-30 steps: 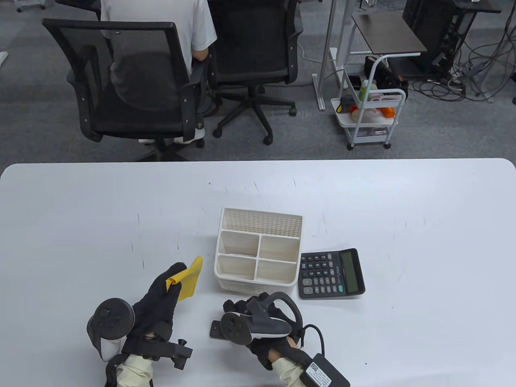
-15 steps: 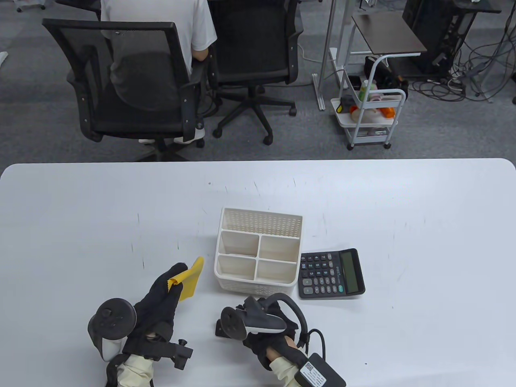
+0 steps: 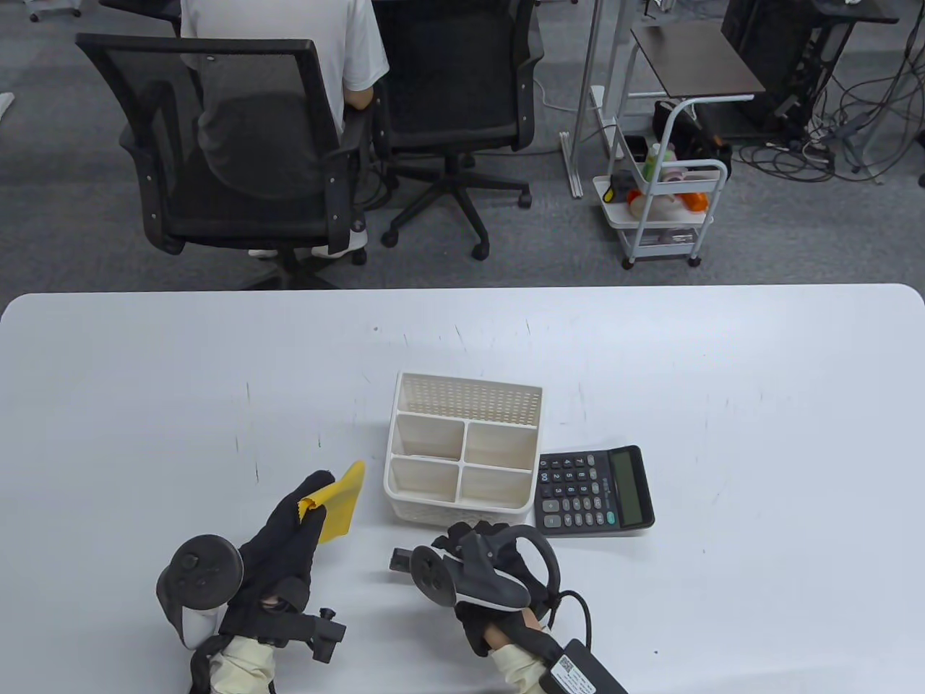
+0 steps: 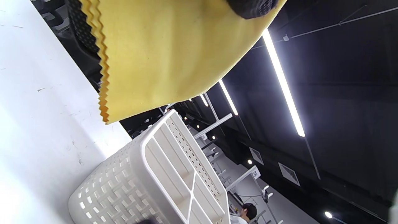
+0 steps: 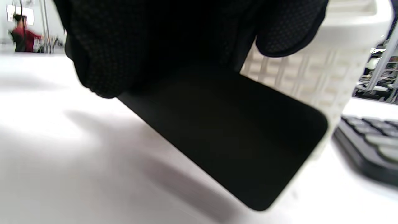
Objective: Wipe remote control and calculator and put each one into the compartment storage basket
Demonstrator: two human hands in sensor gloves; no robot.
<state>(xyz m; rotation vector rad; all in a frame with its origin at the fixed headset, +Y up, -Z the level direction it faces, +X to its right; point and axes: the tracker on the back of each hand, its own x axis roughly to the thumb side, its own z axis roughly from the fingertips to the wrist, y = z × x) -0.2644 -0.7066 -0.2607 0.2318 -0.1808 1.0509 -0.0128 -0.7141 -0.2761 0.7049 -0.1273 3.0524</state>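
Note:
My right hand (image 3: 462, 549) grips the black remote control (image 3: 402, 560) just in front of the white compartment basket (image 3: 462, 506); only the remote's left end pokes out past the tracker. In the right wrist view the remote (image 5: 230, 137) hangs tilted above the table, held by my gloved fingers (image 5: 289, 28), with the basket wall (image 5: 311, 74) right behind it. My left hand (image 3: 296, 520) holds a yellow cloth (image 3: 340, 502) left of the basket, and the cloth (image 4: 168, 53) fills the top of the left wrist view. The black calculator (image 3: 594, 491) lies flat against the basket's right side.
The basket has a long rear compartment and several smaller front ones, all bare inside. The white table (image 3: 759, 405) stretches far to the left, right and back. Office chairs, a seated person and a small trolley stand beyond the far edge.
My right hand has moved right and toward the basket, lifting the remote off the table and tilting it. The left hand with the cloth has stayed put.

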